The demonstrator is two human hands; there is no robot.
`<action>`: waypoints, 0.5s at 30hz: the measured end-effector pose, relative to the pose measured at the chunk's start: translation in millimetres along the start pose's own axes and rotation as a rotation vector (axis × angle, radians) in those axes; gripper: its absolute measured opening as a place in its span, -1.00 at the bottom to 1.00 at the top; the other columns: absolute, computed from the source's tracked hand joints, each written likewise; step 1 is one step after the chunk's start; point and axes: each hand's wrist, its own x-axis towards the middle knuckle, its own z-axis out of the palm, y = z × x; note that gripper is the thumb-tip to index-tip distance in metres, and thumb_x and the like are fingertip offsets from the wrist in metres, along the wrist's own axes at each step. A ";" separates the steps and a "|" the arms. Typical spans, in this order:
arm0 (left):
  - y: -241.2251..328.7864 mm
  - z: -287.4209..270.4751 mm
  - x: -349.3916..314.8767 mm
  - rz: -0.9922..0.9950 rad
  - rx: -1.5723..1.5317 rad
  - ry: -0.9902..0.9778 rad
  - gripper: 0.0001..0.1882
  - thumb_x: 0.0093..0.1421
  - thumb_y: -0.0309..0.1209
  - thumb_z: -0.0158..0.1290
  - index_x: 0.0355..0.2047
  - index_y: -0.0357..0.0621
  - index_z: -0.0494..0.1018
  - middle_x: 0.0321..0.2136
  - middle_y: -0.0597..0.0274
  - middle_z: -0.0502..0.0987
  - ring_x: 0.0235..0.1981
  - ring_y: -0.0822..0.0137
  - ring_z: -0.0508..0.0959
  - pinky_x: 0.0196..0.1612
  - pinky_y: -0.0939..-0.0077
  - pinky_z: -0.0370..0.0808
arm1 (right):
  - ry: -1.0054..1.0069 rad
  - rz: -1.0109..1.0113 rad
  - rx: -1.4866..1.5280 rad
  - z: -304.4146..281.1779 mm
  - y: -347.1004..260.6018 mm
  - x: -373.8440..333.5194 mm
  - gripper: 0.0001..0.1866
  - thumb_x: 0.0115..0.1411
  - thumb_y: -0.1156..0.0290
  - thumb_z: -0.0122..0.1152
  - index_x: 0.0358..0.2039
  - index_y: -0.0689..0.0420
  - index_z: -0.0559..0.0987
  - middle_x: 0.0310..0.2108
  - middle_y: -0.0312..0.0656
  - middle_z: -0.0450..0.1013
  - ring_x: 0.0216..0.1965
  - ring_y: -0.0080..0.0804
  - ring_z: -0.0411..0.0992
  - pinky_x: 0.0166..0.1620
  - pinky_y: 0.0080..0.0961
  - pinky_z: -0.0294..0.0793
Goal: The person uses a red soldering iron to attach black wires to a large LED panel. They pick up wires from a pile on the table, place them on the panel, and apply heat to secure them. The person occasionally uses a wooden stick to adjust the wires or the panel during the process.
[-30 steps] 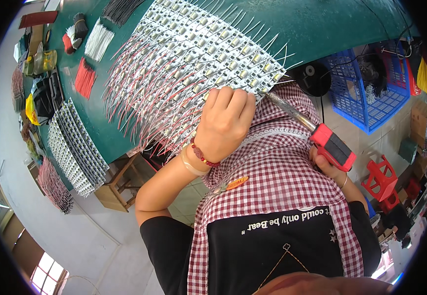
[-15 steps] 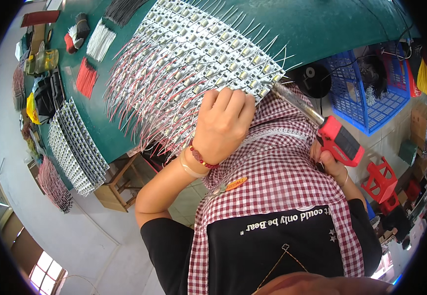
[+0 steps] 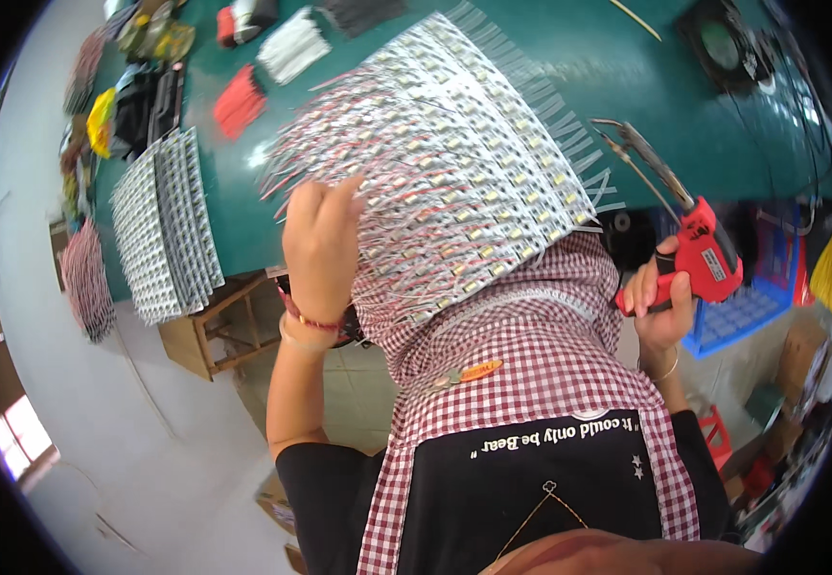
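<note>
A large sheet of white LED module boards (image 3: 473, 182) lies over the table edge and against my apron. Many thin red and white wires fringe its left side, and pale wires stick out along its far right edge. My left hand (image 3: 320, 244) is at the sheet's left side, among the wires, its fingers closed in a pinch; what they hold is too small and blurred to name. To the right of the sheet, my right hand (image 3: 660, 297) grips a red soldering gun (image 3: 708, 254) by its handle. Its metal tip and thin feed tube point up-left, apart from the boards.
Bundles of red wires (image 3: 240, 102), white wires (image 3: 293, 45) and black wires (image 3: 363, 11) lie on the green table (image 3: 569, 48). More board strips (image 3: 165, 225) hang over the left edge. A round black device (image 3: 723, 43) sits far right; a blue crate (image 3: 742, 321) stands below.
My left hand has moved left, from the sheet's near edge to the wires. The soldering gun has been raised and turned in my right hand. The sheet appears lower and further right in view.
</note>
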 end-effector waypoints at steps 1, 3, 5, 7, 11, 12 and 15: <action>-13.7 -1.7 6.9 -0.038 -0.025 0.026 -0.88 0.07 -0.61 0.12 -0.35 -0.22 0.54 -0.51 0.14 0.39 -0.48 0.17 0.43 -0.39 0.35 0.38 | -0.028 -0.011 0.031 -0.4 0.6 5.4 -0.53 0.35 0.07 -0.08 0.00 0.24 0.23 -0.68 -0.31 0.21 -0.75 -0.61 0.14 -0.61 -0.61 0.26; -38.2 6.2 31.2 -0.046 -0.081 0.091 -0.94 0.09 -0.59 0.11 -0.39 -0.25 0.51 -0.51 0.11 0.42 -0.47 0.15 0.44 -0.38 0.36 0.38 | -0.055 -0.031 0.047 6.7 -7.7 17.0 -0.54 0.36 0.08 -0.09 0.00 0.24 0.24 -0.67 -0.31 0.21 -0.75 -0.60 0.14 -0.61 -0.61 0.27; -62.1 15.4 61.2 -0.037 -0.086 0.152 -0.97 0.10 -0.55 0.10 -0.44 -0.26 0.49 -0.50 0.10 0.45 -0.45 0.13 0.46 -0.35 0.35 0.38 | -0.087 -0.040 0.074 19.8 -15.3 28.1 -0.54 0.36 0.08 -0.09 0.00 0.24 0.25 -0.68 -0.31 0.19 -0.75 -0.60 0.12 -0.61 -0.61 0.26; -82.9 29.7 98.0 -0.025 -0.015 0.190 -0.93 0.10 -0.48 0.11 -0.47 -0.23 0.49 -0.48 0.11 0.48 -0.41 0.11 0.48 -0.32 0.30 0.39 | -0.102 -0.080 0.066 31.4 -21.8 34.5 -0.55 0.36 0.09 -0.09 0.00 0.24 0.25 -0.68 -0.31 0.19 -0.75 -0.60 0.12 -0.62 -0.61 0.26; -108.4 63.1 142.7 0.007 0.171 0.247 -0.88 0.07 -0.35 0.15 -0.48 -0.12 0.53 -0.46 0.17 0.52 -0.34 0.09 0.49 -0.29 0.19 0.40 | -0.110 -0.111 0.053 34.8 -25.7 39.0 -0.54 0.36 0.09 -0.07 0.01 0.24 0.24 -0.69 -0.32 0.18 -0.76 -0.60 0.12 -0.63 -0.62 0.27; -103.5 72.9 152.9 0.003 0.131 0.197 -0.88 0.05 -0.31 0.16 -0.50 -0.05 0.54 -0.45 0.25 0.50 -0.30 0.13 0.47 -0.28 0.18 0.37 | -0.105 -0.119 0.049 34.6 -25.8 39.8 -0.54 0.36 0.09 -0.07 0.01 0.25 0.24 -0.69 -0.32 0.19 -0.76 -0.60 0.12 -0.63 -0.62 0.27; -81.9 101.1 178.9 0.066 0.147 0.215 -0.90 0.03 -0.31 0.18 -0.55 0.00 0.51 -0.44 0.32 0.46 -0.26 0.20 0.44 -0.25 0.22 0.29 | -0.055 -0.112 0.032 35.1 -26.1 44.4 -0.56 0.36 0.10 -0.07 0.01 0.24 0.24 -0.68 -0.32 0.21 -0.75 -0.61 0.14 -0.62 -0.63 0.28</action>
